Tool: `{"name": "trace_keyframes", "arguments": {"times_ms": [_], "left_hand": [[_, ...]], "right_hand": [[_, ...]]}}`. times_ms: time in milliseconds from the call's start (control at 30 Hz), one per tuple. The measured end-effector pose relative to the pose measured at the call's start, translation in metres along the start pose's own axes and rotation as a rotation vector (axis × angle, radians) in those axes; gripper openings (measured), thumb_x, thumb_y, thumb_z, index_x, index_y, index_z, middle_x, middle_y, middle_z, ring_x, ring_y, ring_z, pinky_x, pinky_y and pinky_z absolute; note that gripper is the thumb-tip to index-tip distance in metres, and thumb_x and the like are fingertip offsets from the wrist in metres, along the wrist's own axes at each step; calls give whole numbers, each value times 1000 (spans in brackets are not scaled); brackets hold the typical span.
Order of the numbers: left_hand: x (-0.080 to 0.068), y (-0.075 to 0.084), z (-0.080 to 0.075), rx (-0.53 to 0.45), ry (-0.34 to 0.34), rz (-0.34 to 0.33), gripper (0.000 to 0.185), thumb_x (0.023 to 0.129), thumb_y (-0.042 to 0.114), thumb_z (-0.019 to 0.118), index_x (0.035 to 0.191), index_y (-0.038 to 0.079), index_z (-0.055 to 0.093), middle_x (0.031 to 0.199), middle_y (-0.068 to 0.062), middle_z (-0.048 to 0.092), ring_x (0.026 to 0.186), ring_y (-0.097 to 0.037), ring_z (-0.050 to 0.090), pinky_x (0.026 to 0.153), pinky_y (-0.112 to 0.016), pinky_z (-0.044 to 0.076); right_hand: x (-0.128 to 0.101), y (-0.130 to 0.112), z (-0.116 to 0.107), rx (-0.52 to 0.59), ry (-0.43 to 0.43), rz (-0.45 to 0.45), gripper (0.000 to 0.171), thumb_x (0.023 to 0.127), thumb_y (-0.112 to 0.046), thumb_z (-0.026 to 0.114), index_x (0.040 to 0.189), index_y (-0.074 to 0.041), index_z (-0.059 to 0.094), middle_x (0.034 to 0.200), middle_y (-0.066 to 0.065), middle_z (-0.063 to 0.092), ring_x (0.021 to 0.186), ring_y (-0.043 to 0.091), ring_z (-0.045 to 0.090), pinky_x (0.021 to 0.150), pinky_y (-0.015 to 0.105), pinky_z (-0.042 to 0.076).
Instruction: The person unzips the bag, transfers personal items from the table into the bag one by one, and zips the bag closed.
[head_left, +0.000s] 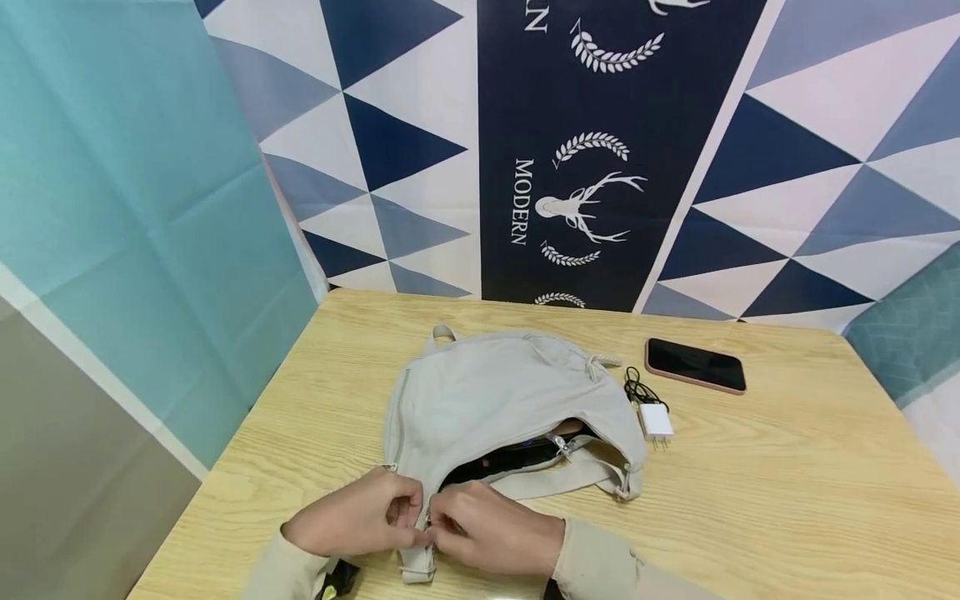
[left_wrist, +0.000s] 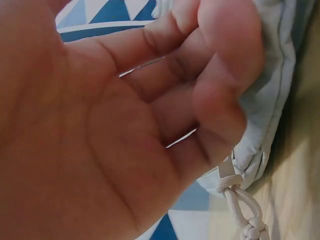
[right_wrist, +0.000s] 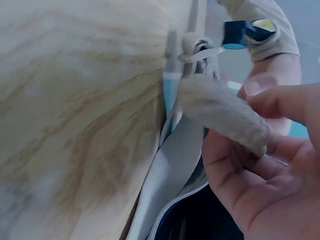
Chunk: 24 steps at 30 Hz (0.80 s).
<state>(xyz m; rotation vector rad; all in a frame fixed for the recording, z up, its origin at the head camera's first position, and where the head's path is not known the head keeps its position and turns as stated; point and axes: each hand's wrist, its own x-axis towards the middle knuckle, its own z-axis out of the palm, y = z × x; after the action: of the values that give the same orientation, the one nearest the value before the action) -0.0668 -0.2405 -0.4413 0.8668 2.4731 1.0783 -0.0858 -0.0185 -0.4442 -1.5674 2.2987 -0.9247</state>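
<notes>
Your left hand point(head_left: 367, 515) and right hand point(head_left: 498, 529) meet at the near left corner of the soft beige fabric backpack point(head_left: 495, 387), lying mid-way across the pale wood-grain surface point(head_left: 787, 467), opening facing near. Right pinches a pale braided cord pull point(right_wrist: 225, 110), blurred; whether left grips cloth, you cannot tell. Risks, judged: slack fabric may bunch and snag if you draw the pull without tension; a loose pinch may slip; tipping the near side down may spill the dark contents point(head_left: 517, 458). Count: hands, two; backpack, one; pink-edged black-screened phone point(head_left: 695, 365), one, far right; white pronged charger point(head_left: 656, 421), one; thin black cable point(head_left: 637, 386), one; contents, not countable.
</notes>
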Motion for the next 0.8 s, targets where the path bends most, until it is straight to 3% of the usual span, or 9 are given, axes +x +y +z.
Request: {"name": "trace_keyframes", "arguments": {"times_ms": [100, 200, 267, 367, 467, 567, 733, 800], "left_hand": [[1, 4, 9, 87, 45, -17, 36, 84, 41, 80, 68, 22, 54, 58, 18, 45, 50, 5, 40, 48, -15, 36], [3, 7, 16, 139, 73, -28, 36, 83, 38, 81, 67, 23, 52, 54, 20, 41, 47, 7, 37, 47, -15, 34], [5, 7, 20, 154, 81, -24, 35, 85, 30, 80, 67, 25, 51, 53, 20, 39, 45, 8, 35, 46, -15, 34], [7, 5, 22, 159, 97, -8, 30, 86, 16, 75, 68, 27, 53, 52, 18, 37, 44, 8, 33, 44, -15, 32], [10, 3, 23, 184, 127, -1, 30, 86, 13, 72, 67, 28, 54, 52, 18, 37, 44, 7, 33, 44, -16, 31], [12, 4, 24, 220, 152, -1, 33, 85, 13, 72, 64, 27, 51, 52, 18, 37, 46, 6, 33, 45, -15, 31], [10, 6, 25, 297, 192, 16, 39, 78, 5, 67, 57, 23, 40, 51, 20, 28, 46, 7, 27, 44, -13, 26], [10, 5, 25, 308, 197, 15, 39, 76, 5, 66, 56, 24, 38, 51, 21, 26, 46, 7, 26, 43, -13, 25]], "right_hand": [[0, -1, -1, 17, -8, -12, 15, 102, -8, 53, 101, -18, 63, 88, -14, 61, 67, -11, 45, 62, 6, 41], [-1, -4, -3, -9, 7, -17, 22, 102, -5, 52, 117, -15, 63, 98, -11, 66, 72, -11, 49, 66, 6, 42], [-3, -6, -4, -70, 32, -6, 24, 101, -4, 53, 120, -15, 62, 90, -14, 64, 66, -11, 47, 63, 6, 40], [-7, -12, -3, -240, 101, 7, 16, 98, -6, 59, 110, -14, 64, 77, -14, 57, 62, -8, 46, 56, 10, 39], [-10, -17, 1, -417, 174, 4, 10, 92, -6, 65, 99, -12, 61, 71, -11, 53, 61, -3, 49, 52, 13, 40], [-11, -20, 5, -544, 220, 8, 16, 84, -4, 70, 92, -11, 59, 69, -9, 51, 60, 1, 50, 48, 15, 39], [-11, -20, 5, -636, 218, 78, 20, 73, -3, 71, 81, -13, 56, 64, -8, 49, 55, 4, 50, 43, 20, 36], [-12, -19, 5, -636, 212, 113, 18, 74, -4, 70, 78, -14, 55, 62, -8, 49, 53, 5, 50, 43, 21, 36]]}}
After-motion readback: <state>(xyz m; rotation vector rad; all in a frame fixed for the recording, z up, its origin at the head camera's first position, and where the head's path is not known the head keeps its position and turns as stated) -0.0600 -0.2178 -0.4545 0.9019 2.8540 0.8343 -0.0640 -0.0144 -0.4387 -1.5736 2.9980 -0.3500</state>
